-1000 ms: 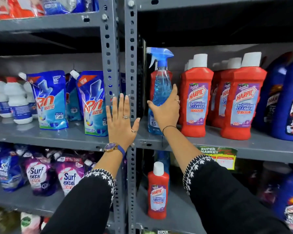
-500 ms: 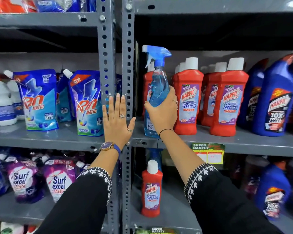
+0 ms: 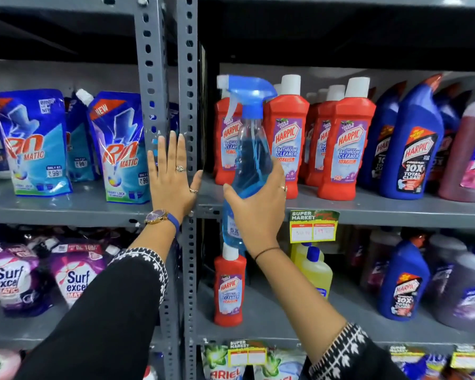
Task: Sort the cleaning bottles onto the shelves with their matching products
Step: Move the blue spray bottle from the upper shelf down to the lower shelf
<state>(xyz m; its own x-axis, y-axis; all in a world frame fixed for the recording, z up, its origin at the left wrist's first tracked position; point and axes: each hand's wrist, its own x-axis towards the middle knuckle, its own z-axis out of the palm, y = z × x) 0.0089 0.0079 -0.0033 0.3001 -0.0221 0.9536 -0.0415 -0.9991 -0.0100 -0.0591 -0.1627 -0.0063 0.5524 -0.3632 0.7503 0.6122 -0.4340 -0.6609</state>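
My right hand (image 3: 258, 212) is shut around the body of a clear spray bottle (image 3: 248, 160) of blue liquid with a blue trigger head. The bottle hangs upright in front of the middle shelf (image 3: 395, 212), its base below the shelf's front edge. Behind it on that shelf stand red Harpic bathroom cleaner bottles (image 3: 343, 149), with blue Harpic bottles (image 3: 412, 152) to their right. My left hand (image 3: 170, 182) lies flat and open against the grey shelf upright (image 3: 188, 78). A single red Harpic bottle (image 3: 229, 292) stands on the shelf below.
Blue Rin Matic pouches (image 3: 33, 144) fill the left bay, with purple Surf Excel pouches (image 3: 11, 278) under them. Yellow bottles (image 3: 316, 270) and more blue Harpic bottles (image 3: 403, 281) sit on the lower right shelf. A price tag (image 3: 313, 226) hangs from the middle shelf's edge.
The spray bottle stood on the middle shelf beside the red bottles; my right hand has now drawn it out and down in front of the shelf edge. My left hand stays on the upright.
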